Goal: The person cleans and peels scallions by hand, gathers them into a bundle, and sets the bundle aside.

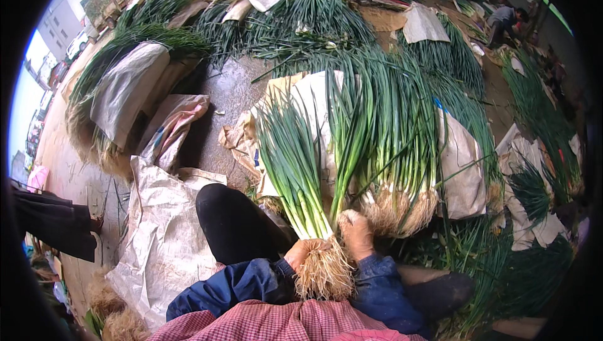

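My left hand [298, 254] is closed round the white lower stems of a bunch of green onions [298, 196]. Their leaves fan away from me, and the tangled pale roots [325, 272] hang toward my lap. Beside it, my right hand [356, 234] is shut on a few more green onion stalks [342, 184] near their root end; its fingertips are partly hidden. Just to the right lies a thick row of green onions [402, 134], roots toward me, on pale sacking [314, 105].
An empty-looking white sack [163, 234] spreads on the ground at left. Sack-wrapped bundles [129, 90] stand beyond it, with more piles [308, 21] at the back. Another sack-covered bundle [461, 165] sits at right. Loose greens [483, 272] lie near right; people [505, 24] crouch farther off.
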The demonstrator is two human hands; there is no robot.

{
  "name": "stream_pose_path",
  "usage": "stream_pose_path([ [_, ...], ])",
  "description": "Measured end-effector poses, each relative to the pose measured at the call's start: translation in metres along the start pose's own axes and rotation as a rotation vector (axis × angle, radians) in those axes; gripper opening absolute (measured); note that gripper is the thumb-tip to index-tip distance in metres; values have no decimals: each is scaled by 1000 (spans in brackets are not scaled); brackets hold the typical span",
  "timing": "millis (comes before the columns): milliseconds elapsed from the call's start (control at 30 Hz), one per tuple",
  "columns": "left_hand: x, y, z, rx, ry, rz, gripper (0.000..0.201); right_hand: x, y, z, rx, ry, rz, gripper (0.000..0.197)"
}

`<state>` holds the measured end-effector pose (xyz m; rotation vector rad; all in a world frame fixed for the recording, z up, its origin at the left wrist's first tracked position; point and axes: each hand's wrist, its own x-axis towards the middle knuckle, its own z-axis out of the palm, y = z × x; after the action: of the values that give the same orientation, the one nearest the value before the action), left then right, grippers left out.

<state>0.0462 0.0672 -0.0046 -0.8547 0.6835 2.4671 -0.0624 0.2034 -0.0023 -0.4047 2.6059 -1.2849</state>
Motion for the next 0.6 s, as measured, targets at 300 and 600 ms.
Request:
stream_pose_path([
  [300, -8, 12, 12, -73, 20, 74, 16, -88, 4, -34, 57, 109, -148, 9],
  [600, -12, 15, 11, -25, -129, 89, 14, 9, -10, -11, 1140, -279, 35, 69],
])
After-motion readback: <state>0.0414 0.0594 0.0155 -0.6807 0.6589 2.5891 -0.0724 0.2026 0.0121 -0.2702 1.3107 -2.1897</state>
